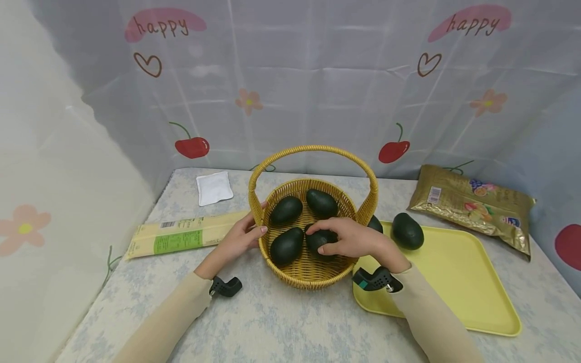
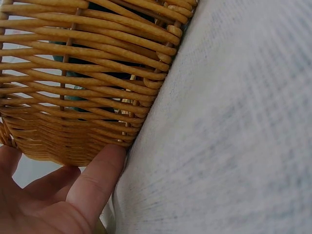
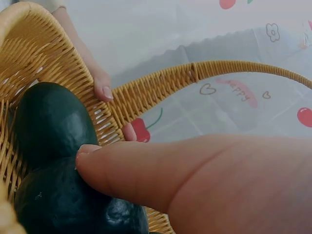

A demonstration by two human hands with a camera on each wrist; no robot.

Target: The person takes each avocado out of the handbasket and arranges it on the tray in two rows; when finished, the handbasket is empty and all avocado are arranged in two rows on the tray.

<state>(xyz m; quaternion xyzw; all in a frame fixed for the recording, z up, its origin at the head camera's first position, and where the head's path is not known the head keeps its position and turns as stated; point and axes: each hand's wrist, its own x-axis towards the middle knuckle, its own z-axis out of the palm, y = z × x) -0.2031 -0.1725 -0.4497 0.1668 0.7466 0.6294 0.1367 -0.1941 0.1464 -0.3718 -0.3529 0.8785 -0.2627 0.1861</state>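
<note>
A yellow wicker basket (image 1: pixel 308 275) with a tall arched handle stands mid-table with several dark green avocados (image 1: pixel 285 210) inside. My left hand (image 1: pixel 238 237) rests against its outer left side, by the handle's base. In the left wrist view, the left thumb and fingers spread against the woven wall, the thumb low near the tablecloth. My right hand (image 1: pixel 351 237) reaches in over the right rim and grips the front right avocado (image 1: pixel 314 245). In the right wrist view the right thumb (image 3: pixel 131 165) lies on this avocado (image 3: pixel 58 195), which overlaps another avocado (image 3: pixel 53 122).
A yellow tray (image 1: pixel 458 282) lies to the right, partly under my right forearm, with an avocado (image 1: pixel 407 232) at its far edge and another avocado (image 1: pixel 375 224) beside the basket. Behind it lies a gold bag (image 1: pixel 472 201). At left are a yellow-green packet (image 1: pixel 181 235) and a white pouch (image 1: pixel 214 188).
</note>
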